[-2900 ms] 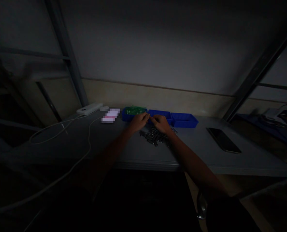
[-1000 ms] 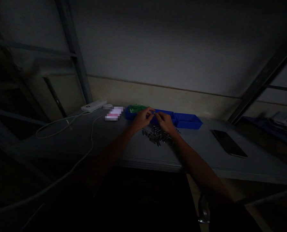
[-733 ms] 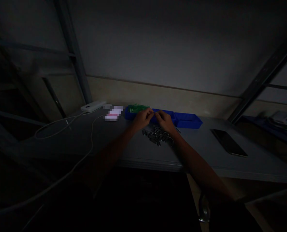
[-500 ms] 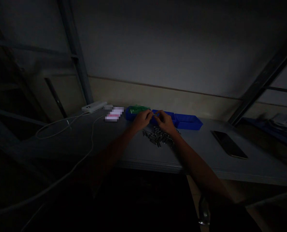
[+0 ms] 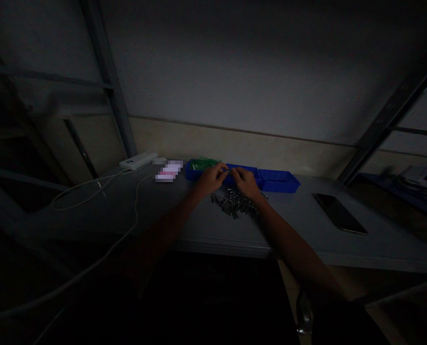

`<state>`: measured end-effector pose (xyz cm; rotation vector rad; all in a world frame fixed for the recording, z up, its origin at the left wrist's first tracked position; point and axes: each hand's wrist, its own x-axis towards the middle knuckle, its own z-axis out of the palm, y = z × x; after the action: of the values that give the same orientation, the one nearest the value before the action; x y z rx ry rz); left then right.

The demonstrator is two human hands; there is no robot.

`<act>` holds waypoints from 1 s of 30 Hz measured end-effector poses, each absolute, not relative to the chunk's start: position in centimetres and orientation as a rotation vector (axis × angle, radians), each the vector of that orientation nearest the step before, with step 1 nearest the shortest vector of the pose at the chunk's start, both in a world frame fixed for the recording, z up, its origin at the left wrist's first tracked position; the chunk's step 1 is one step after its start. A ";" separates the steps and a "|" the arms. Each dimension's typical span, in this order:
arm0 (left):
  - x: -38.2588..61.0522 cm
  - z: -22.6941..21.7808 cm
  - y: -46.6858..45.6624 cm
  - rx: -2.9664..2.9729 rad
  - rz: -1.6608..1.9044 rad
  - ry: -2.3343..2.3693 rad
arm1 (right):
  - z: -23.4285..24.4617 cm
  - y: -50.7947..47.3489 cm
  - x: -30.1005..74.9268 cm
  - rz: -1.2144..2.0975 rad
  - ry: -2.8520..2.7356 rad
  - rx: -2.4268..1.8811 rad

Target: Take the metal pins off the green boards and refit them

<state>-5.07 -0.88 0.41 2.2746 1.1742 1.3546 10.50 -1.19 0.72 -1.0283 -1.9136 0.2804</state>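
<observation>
My left hand [image 5: 212, 178] and my right hand [image 5: 245, 182] meet in front of the blue bins, fingertips pinched together. Between them is a small thin piece, too dark and tiny to name. Just below my hands, a pile of small shiny metal parts [image 5: 231, 203] lies on the grey tabletop [image 5: 199, 225], partly covered by my right wrist. Behind my left hand, a green plastic bag [image 5: 202, 164] sits in the left blue bin [image 5: 192, 173]. My hands partly hide the middle blue bin [image 5: 249, 171]; the right blue bin [image 5: 280, 182] stands beside it.
A dark phone [image 5: 339, 213] lies on the right of the table. To the left are a white power strip [image 5: 139, 161], a blurred-out bright patch [image 5: 168, 171] and a white cable [image 5: 137, 206]. Metal frame posts [image 5: 118, 112] rise at both sides, with a wall behind.
The fingers of my right hand have drawn closer to my left fingertips around the small piece. The view has shifted slightly; the pile and bins look the same.
</observation>
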 end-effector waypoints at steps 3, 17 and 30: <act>-5.1 0.5 -0.9 2.294 1.355 1.188 | 0.8 -1.3 10.5 0.295 -1.905 -0.999; -5.0 0.4 -1.0 2.320 1.350 1.178 | 0.6 -1.0 10.6 0.195 -1.956 -0.977; -4.9 0.1 -0.7 2.318 1.326 1.137 | 0.2 -0.4 10.7 0.186 -1.975 -1.067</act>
<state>-4.90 -0.70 0.08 2.3177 1.1367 1.3265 10.68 -0.40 0.21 -1.0666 -1.9749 0.1859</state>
